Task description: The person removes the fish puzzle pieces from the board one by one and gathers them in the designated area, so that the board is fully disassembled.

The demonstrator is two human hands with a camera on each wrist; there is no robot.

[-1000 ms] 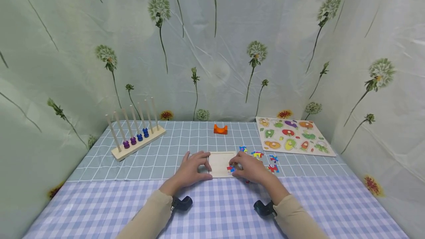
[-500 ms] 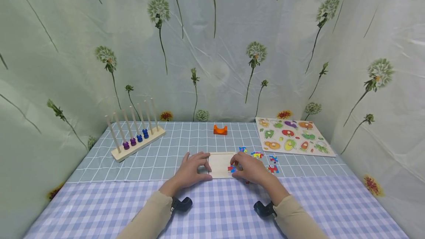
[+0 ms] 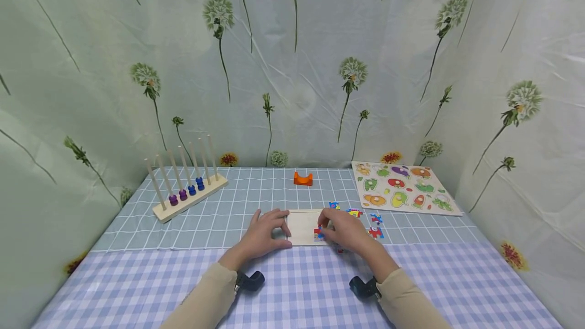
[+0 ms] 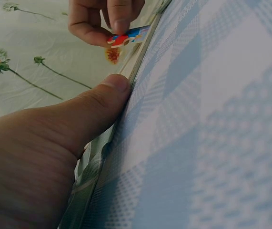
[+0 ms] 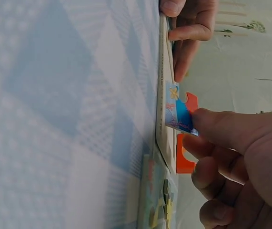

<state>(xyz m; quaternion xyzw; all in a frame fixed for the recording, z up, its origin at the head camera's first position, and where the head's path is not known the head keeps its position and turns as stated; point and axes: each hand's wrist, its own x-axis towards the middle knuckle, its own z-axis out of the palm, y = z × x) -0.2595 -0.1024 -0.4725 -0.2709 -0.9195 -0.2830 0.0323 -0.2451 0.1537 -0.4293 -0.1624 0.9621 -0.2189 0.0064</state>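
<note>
My left hand (image 3: 267, 232) grips the left end of a shallow wooden puzzle tray (image 3: 300, 223), its thumb at the front corner and fingers along the side. In the left wrist view the left thumb (image 4: 102, 102) presses against the tray's edge. My right hand (image 3: 345, 230) pinches a red and blue jigsaw piece (image 3: 318, 236) between thumb and fingers, over the tray's front right part. The right wrist view shows this jigsaw piece (image 5: 176, 109) tilted up from the tray floor. The right fingers hide part of it and the tray's right edge.
Several loose jigsaw pieces (image 3: 376, 232) lie right of the tray, some partly behind the right hand. An orange arched block (image 3: 303, 178) sits behind it. A peg stand with beads (image 3: 192, 197) is back left; a vegetable knob puzzle board (image 3: 402, 187) lies back right.
The jigsaw piece has turned slightly and shifted toward the tray's front edge. My right thumb and fingers have moved a little on it, while the left hand has kept its place.
</note>
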